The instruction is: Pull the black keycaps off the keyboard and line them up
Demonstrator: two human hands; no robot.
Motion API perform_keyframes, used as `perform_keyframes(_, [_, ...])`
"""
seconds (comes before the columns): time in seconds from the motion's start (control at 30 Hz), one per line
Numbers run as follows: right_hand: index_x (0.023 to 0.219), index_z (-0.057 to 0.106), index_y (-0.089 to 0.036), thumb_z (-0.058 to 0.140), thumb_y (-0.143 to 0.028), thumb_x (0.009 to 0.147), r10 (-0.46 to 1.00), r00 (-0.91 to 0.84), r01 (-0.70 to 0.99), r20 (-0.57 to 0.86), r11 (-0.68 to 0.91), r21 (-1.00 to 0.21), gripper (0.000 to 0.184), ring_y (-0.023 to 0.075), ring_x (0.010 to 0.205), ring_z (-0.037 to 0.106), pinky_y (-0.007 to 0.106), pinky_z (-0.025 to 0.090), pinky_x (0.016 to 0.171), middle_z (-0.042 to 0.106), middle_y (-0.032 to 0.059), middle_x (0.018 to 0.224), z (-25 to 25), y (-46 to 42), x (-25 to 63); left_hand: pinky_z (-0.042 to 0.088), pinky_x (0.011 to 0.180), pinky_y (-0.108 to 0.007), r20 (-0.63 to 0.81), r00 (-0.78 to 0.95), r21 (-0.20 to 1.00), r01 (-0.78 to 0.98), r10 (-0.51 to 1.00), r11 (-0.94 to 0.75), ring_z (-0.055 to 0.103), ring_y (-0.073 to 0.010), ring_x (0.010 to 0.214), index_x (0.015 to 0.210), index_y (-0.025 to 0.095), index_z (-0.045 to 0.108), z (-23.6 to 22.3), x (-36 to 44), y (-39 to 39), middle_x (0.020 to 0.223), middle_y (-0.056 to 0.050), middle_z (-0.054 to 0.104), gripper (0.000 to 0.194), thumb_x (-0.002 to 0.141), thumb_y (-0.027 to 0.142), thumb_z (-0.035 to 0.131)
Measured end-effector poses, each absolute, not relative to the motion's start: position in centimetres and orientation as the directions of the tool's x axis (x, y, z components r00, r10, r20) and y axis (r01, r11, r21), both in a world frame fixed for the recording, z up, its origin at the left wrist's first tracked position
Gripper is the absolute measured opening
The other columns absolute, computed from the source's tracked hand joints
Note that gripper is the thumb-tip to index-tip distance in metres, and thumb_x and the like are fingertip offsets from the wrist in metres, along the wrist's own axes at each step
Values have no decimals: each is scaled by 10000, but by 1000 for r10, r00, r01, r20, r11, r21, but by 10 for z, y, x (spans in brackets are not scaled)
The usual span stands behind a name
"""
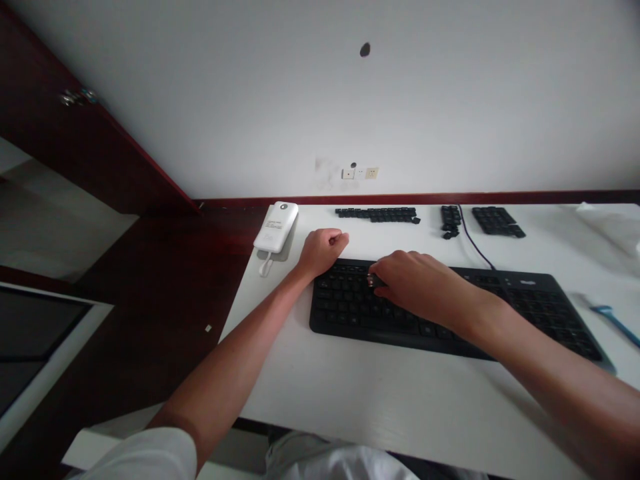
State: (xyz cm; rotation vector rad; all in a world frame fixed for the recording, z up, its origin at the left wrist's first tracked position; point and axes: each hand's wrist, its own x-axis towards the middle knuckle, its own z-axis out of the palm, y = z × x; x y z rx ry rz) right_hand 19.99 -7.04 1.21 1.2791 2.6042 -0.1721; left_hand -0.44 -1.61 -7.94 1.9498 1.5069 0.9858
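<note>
A black keyboard [525, 310] lies on the white table [380, 393]. My left hand [323, 250] is closed in a fist at the keyboard's far left corner, resting on the table; what it holds, if anything, is hidden. My right hand [417, 283] lies over the keyboard's middle keys, its fingers curled and pinched on something small near the upper key rows that I cannot make out.
Rows of loose black keycaps [380, 214] lie at the table's back, with two more groups [450, 220] [497, 221] to the right. A white power bank [277, 227] sits at the back left. A blue tool [617, 323] lies at the right edge. The keyboard cable [473, 243] runs backward.
</note>
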Motion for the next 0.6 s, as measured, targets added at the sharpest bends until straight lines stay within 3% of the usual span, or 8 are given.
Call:
perform_keyframes(0.2, [967, 782, -167, 675, -196, 953, 781, -571, 802, -255, 596, 30, 111, 347, 859, 782, 379, 549, 691, 773, 144, 912, 13, -74, 195, 169, 628, -327, 242, 125, 745, 611, 962, -267, 226, -104, 620, 631, 197, 222, -78, -5, -17, 648, 32, 189, 459, 925, 409, 504])
perform_keyframes(0.6, [961, 803, -213, 718, -206, 923, 764, -602, 790, -234, 613, -31, 93, 328, 831, 775, 368, 525, 675, 778, 107, 888, 10, -68, 203, 169, 632, -325, 203, 111, 745, 628, 973, -227, 232, -113, 634, 634, 205, 219, -77, -4, -16, 647, 28, 207, 454, 915, 431, 494])
